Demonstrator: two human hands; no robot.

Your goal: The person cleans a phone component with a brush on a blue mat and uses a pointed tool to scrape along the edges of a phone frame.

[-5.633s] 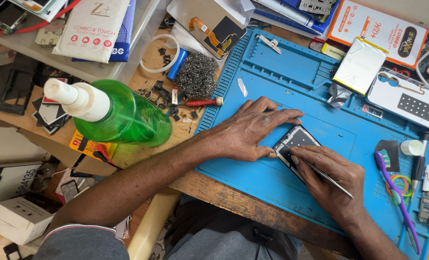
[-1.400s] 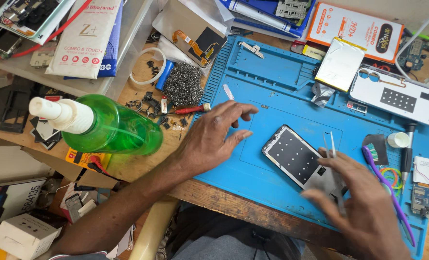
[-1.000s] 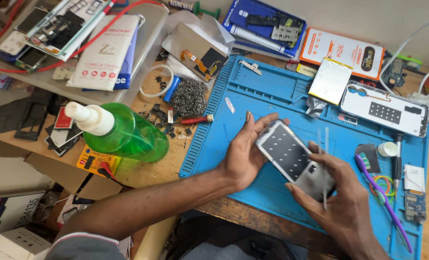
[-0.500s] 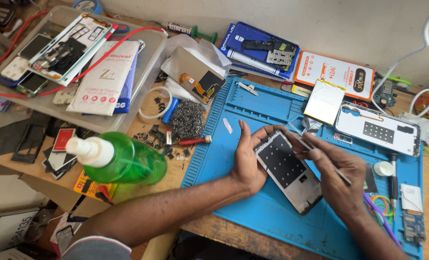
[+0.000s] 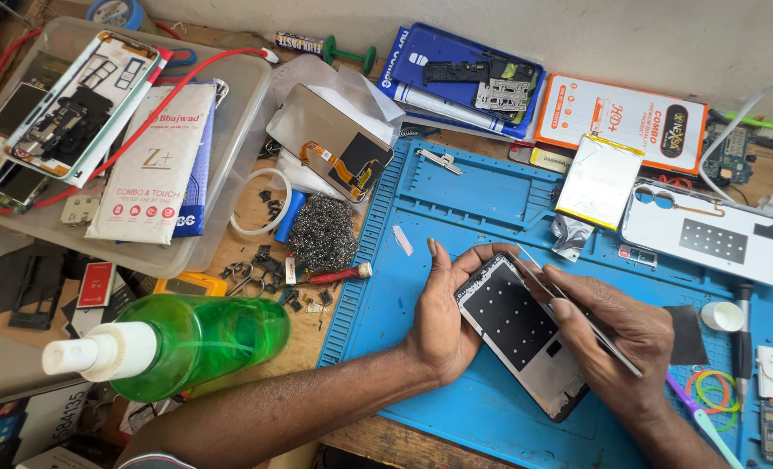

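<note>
Left grip (image 5: 443, 317) closed around the long edge of an opened phone body (image 5: 521, 334), thumb up along its top corner, holding it tilted just above the blue work mat (image 5: 456, 191). Right grip (image 5: 617, 334) pinched shut on slim metal tweezers (image 5: 569, 308), whose tips reached the upper corner of the phone body, close to the left thumb. Head view only: the phone's inner face showed a dark panel dotted with pale spots, with no battery and no back cover on it. A pale battery pack (image 5: 599, 181) lay on the mat well apart, and a white back cover (image 5: 708, 236) lay beside that, near the mat's right edge. Judged from that, the strip-down was well along, with case opened and battery out, and fine work at the top corner was in hand; reassembly looked entirely left to do. Off the mat on the wooden surface (image 5: 256, 252): a green spray bottle (image 5: 187, 343) lying on its side, a wad of steel wool (image 5: 321, 233), a red-handled screwdriver (image 5: 339, 275), small loose parts scattered about. A clear plastic tray (image 5: 239, 122) at far left held other phone parts and packets.
</note>
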